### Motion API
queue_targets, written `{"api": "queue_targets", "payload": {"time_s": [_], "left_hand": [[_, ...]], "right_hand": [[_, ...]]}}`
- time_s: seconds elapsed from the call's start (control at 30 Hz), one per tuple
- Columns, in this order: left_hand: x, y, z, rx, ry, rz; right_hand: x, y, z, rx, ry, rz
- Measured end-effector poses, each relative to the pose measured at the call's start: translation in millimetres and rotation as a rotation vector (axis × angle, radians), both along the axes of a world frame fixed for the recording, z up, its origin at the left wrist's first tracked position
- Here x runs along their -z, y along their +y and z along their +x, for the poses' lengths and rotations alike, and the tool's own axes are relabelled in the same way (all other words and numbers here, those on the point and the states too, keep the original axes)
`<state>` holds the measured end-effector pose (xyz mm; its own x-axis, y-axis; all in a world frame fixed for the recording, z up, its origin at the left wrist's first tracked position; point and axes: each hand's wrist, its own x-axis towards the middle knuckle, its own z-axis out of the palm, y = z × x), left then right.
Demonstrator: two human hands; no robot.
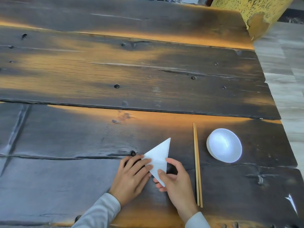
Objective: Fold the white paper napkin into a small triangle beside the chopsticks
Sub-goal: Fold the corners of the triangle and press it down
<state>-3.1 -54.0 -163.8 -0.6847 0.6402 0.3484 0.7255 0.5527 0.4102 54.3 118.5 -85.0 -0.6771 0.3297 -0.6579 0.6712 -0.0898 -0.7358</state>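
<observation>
The white paper napkin [159, 155] is folded into a triangle and lies on the dark wooden table [115, 76], a little left of the pair of wooden chopsticks [197, 165]. One tip points up and away, another points toward me. My left hand [133, 176] rests flat on the table with its fingertips pressing the napkin's left edge. My right hand [176, 183] pinches the near tip between thumb and fingers, lifting that corner slightly.
A white bowl [224, 145] stands right of the chopsticks. The table's right edge [279, 112] runs diagonally, with pale floor [286, 74] beyond. A yellow speckled post [253, 12] rises at the far right corner.
</observation>
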Motion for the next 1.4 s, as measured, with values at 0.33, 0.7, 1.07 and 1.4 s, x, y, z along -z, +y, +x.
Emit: {"api": "queue_targets", "payload": {"time_s": [0.33,0.7,1.07,1.4], "left_hand": [[-10.3,7.1,-1.7,-0.006,-0.039,0.045],[-8.6,8.9,-0.4,-0.048,-0.082,0.07],[-6.8,7.9,-2.9,-0.052,-0.119,0.085],[-7.8,6.0,-8.9,-0.172,-0.245,0.133]], "right_hand": [[-3.4,25.3,14.1,-0.118,0.108,0.031],[9.1,53.5,2.2,-0.666,0.204,0.303],[26.8,35.4,-11.8,-0.45,0.248,0.351],[30.9,40.6,-16.1,-0.385,0.221,0.286]]}}
